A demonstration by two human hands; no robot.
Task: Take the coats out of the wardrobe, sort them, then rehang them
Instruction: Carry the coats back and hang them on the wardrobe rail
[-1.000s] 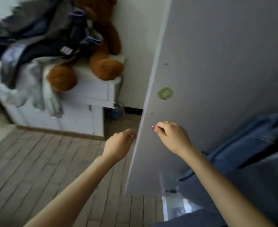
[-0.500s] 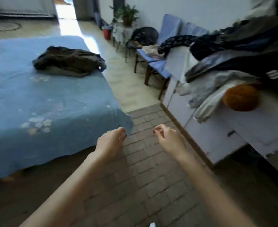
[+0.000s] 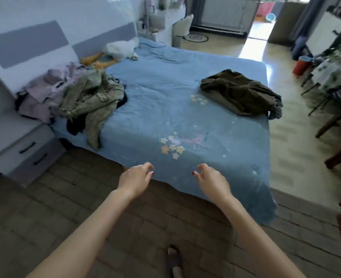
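Both arms reach forward over the brick-patterned floor (image 3: 45, 213) toward the near edge of a bed (image 3: 215, 157) covered in a blue spread with small printed flowers. The left hand (image 3: 134, 179) hangs just short of that edge with its fingers loosely curled and its thumb close to the fingertips, holding nothing. The right hand (image 3: 210, 180) mirrors it a little apart to the right, over the drooping hem of the spread, fingers relaxed and curved, also empty (a ring shows on one finger and the nails are painted red).

The coats lie on the bed, well apart from both hands. A dark brown coat (image 3: 240, 93) is crumpled near the far right side of the mattress, one fringed or knitted corner hanging over the edge. On the left side, by the grey and white headboard (image 3: 31, 45), sits a heap of garments (image 3: 51, 91) in pale lilac tones, with an olive-green coat (image 3: 91, 97) draped on top and trailing toward the bed's near edge; something black shows under it, though it is too bunched to say what it is.

A white bedside cabinet (image 3: 19, 145) with two drawers stands left of the bed. A white pillow or soft bundle (image 3: 121, 48) lies at the far end near the headboard.
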